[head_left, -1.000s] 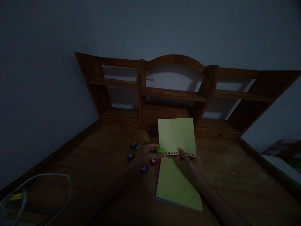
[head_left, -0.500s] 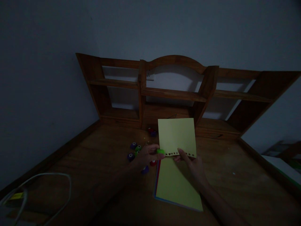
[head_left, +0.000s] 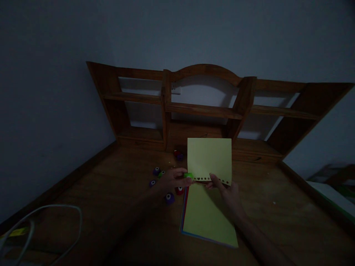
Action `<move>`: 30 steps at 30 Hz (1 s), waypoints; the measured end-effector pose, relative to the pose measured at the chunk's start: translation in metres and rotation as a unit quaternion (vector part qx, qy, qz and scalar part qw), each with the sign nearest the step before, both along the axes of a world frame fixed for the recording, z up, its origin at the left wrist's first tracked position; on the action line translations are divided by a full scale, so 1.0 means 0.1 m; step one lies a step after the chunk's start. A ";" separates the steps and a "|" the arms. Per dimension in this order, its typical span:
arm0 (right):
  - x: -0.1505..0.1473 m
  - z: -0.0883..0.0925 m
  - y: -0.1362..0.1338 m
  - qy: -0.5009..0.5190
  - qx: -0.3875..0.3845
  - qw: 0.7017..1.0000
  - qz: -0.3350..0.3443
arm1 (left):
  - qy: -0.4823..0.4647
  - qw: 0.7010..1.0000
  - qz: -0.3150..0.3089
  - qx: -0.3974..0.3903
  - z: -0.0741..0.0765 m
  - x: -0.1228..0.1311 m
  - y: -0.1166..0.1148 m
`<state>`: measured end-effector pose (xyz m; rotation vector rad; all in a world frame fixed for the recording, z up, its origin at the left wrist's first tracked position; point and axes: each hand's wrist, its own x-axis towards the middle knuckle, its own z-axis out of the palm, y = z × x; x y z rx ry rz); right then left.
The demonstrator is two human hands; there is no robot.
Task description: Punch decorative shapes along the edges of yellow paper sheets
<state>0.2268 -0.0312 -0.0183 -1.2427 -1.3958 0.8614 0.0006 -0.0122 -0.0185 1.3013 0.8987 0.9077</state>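
Observation:
My left hand (head_left: 177,178) is closed around a small green craft punch (head_left: 189,176), which sits at the lower left corner of a pale yellow sheet of paper (head_left: 209,157). A row of small cut-out shapes, hearts and stars among them, runs along the sheet's lower edge. My right hand (head_left: 226,190) pinches that edge right of its middle, thumb on top. Beneath lies a stack of coloured paper (head_left: 208,218) with a yellow sheet uppermost. A red punch (head_left: 179,190) and a purple punch (head_left: 169,198) stand left of the stack.
Further punches, such as a purple one (head_left: 156,170), lie beyond my left hand. A wooden shelf unit (head_left: 205,111) lines the back of the desk (head_left: 124,177). A white cable (head_left: 55,205) loops at the lower left. Small paper bits are scattered about.
The green punch has tilted slightly in my left hand at the sheet's corner. The yellow sheet has shifted a little. The view has moved slightly.

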 end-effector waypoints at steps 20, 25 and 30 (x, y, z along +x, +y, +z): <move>0.10 -0.01 0.04 0.012 -0.002 0.999 -0.035 | -0.107 0.992 0.037 -0.057 -0.09 -0.10 0.13; 0.11 -0.03 0.05 0.037 -0.017 0.999 -0.033 | -0.125 0.988 0.071 -0.048 -0.07 -0.15 0.17; 0.11 -0.02 0.04 0.032 -0.008 0.999 -0.037 | -0.131 0.980 0.144 -0.035 -0.02 -0.25 0.26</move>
